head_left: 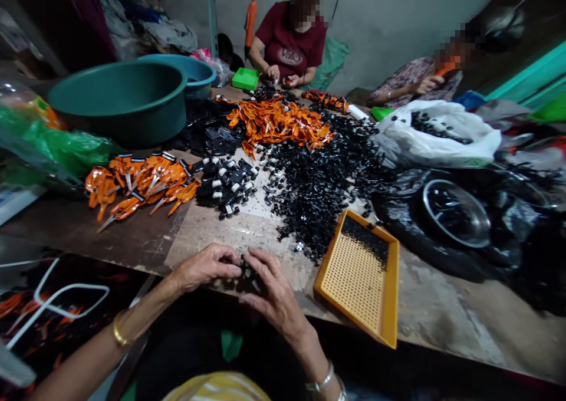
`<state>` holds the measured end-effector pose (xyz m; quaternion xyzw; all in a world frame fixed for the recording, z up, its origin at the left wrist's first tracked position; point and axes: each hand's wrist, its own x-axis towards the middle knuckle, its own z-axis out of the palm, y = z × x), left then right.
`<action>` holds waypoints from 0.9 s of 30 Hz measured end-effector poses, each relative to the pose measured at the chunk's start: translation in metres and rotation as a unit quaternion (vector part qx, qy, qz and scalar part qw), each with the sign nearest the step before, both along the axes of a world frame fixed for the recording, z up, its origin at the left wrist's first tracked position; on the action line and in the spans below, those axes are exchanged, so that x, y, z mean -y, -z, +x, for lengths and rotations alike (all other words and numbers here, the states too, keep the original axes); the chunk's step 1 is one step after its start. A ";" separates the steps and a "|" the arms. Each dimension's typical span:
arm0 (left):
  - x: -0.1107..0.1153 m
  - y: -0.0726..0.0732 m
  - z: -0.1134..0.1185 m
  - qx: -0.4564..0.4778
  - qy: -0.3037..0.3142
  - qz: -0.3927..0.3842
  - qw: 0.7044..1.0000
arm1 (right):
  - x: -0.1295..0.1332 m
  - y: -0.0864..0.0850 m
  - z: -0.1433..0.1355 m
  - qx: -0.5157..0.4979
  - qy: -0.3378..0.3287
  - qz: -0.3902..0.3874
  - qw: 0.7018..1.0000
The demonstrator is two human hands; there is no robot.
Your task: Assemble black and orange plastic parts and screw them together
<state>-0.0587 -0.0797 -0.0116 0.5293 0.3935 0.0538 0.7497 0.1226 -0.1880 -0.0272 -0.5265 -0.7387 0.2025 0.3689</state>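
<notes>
My left hand (210,268) and my right hand (273,289) meet above the table's near edge. Between their fingertips is a small black plastic part (244,266), partly hidden and blurred. The left thumb and fingers pinch it, while the right fingers curl over its other side. Just beyond lies a cluster of black plastic pieces with white ends (226,183). A broad heap of small black parts (309,194) spreads to the right of that cluster. To the right of my right hand, a yellow perforated tray (354,281) holds tiny black pieces at its far end.
Orange-handled pieces (144,183) are piled at left, with more orange pieces (278,121) farther back. A green tub (119,103), a white bag (442,132) and a clear bowl (457,212) on black plastic surround the heap. Two people sit across the table.
</notes>
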 end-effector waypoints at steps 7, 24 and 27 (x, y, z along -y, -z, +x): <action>-0.009 0.003 -0.003 -0.012 -0.046 -0.029 0.998 | -0.025 0.005 0.046 0.156 0.302 0.005 0.940; -0.012 0.006 -0.005 0.038 -0.074 -0.053 0.995 | -0.019 0.004 0.051 0.105 0.150 -0.073 0.980; -0.010 0.005 -0.006 0.037 -0.078 -0.059 0.995 | -0.020 0.009 0.053 0.142 0.226 -0.038 0.963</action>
